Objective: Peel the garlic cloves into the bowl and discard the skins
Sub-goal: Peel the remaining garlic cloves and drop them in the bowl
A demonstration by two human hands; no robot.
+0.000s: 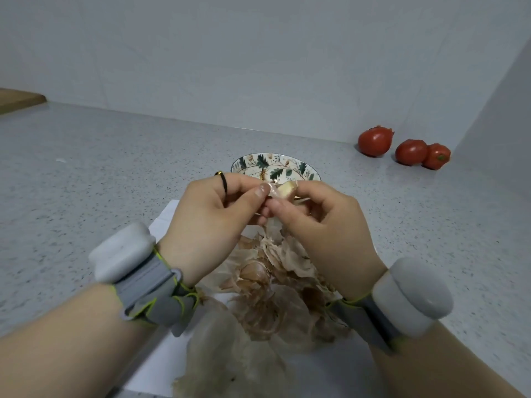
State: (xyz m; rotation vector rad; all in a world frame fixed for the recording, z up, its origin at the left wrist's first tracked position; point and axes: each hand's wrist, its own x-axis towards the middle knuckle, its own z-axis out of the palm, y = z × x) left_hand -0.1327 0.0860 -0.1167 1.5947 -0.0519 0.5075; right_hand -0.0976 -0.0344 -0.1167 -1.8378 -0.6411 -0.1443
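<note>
A pale yellow garlic clove (286,191) is pinched between both hands just in front of the bowl. My left hand (209,216) grips it with thumb and fingers, a thin skin flap under the thumbnail. My right hand (319,225) holds the clove's other side. The leaf-patterned bowl (274,166) stands behind the hands, its inside mostly hidden. Below the hands a heap of papery garlic skins (273,282) lies on a white sheet (163,366), with some unpeeled cloves (254,271) among them.
Three red tomatoes (375,140) sit at the back right near the wall corner. A wooden board's corner (20,100) shows at the far left. The speckled grey counter (86,182) stretches to both sides. Grey bands wrap both wrists.
</note>
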